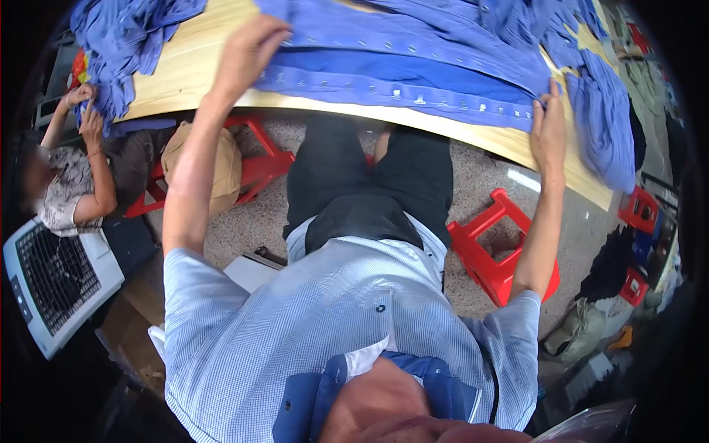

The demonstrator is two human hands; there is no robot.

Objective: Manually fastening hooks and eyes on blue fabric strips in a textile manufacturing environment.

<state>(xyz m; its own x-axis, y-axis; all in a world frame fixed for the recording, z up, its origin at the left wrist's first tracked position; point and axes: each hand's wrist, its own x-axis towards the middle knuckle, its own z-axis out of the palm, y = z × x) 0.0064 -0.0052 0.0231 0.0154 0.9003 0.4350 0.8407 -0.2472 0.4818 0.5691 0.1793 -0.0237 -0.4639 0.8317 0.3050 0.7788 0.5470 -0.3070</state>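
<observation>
A blue shirt (443, 72) lies spread along the near edge of the table, its two front strips running side to side with small buttons or holes along them. Between the strips a darker blue inside shows. My left hand (251, 53) is at the shirt's left end, fingers pinched together at its edge, slightly blurred. At the right end, the fingers of my right hand (549, 131) are closed on the corner of the near strip. What lies under the fingertips is partly hidden.
More blue garments are heaped on the wooden table (173, 77): a left pile (122, 40) and a right bundle (602, 122) overhanging the edge. Red stools (496, 244) stand below. Another person (81, 173) sits at left, hands raised, near a white fan unit (63, 284).
</observation>
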